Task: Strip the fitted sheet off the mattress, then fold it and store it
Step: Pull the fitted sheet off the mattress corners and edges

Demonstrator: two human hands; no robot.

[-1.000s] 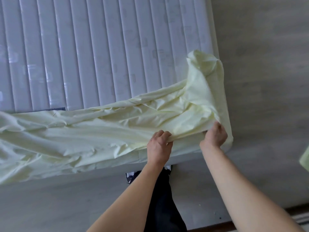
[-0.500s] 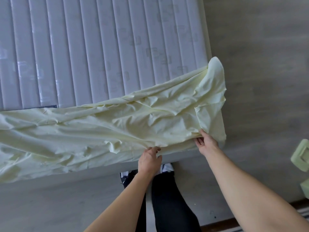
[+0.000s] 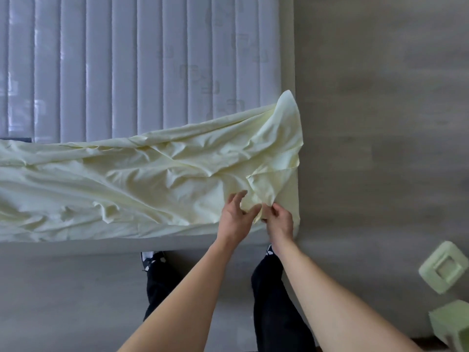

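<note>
A: Whereabouts of the fitted sheet [image 3: 142, 179]?

B: Lay crumpled in a pale yellow band across the near end of the mattress [image 3: 152, 59], from the left edge of the view to the near right corner. Covered that corner and hung over the near side. Rose to a loose peak along the right side.

A: And the rest of the mattress?

B: Bare beyond the band, grey-white, quilted in long channels running away from the camera.

A: Left hand [image 3: 234, 217]?

B: Rested on the sheet close to the near right corner, fingers [image 3: 238, 198] spread apart and fairly straight, thumb reaching toward the other hand. Had a small fold lying between thumb and fingers. Clamped or merely touched, impossible to tell.

A: Right hand [image 3: 279, 221]?

B: Just beside the left, almost touching it. Fingers curled together, pinched on a ridge of the sheet near the mattress edge.

A: Anything below the bed?

B: Two legs in black trousers [image 3: 269, 301], planted on the grey wood-look floor [image 3: 380, 123] at the foot of the mattress, with black-and-white shoes [image 3: 152, 259] peeking out. Two pale green blocks [image 3: 442, 266] at the lower right, on the floor well apart from the bed, kind unclear.

A: Nothing else?

B: Only a dark sliver [image 3: 15, 139] at the far left, just above the sheet's upper edge, too small to identify.
</note>
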